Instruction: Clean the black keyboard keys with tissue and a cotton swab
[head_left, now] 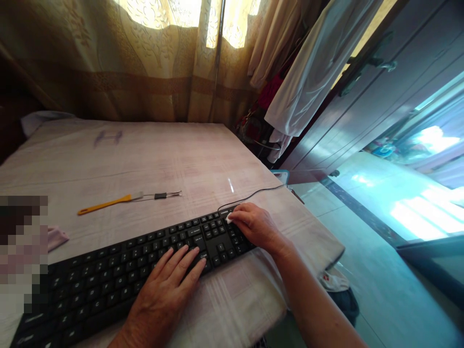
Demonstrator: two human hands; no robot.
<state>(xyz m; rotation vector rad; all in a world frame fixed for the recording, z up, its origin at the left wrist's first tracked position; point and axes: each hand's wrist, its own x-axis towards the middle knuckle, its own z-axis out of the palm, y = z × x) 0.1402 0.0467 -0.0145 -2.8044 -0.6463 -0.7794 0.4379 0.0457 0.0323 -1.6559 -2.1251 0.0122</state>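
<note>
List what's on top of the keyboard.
On the keyboard: the left hand, fingers spread over its right-centre part, and the right hand at the number-pad end, pinching a small white wad. Keys beneath both hands are covered, so can't be seen.

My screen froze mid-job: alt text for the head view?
The right hand pinches a small white wad at the right end of a black keyboard, while the left hand rests on it. Beyond, a yellow-handled tool and a wire tool lie on pale cloth.
</note>
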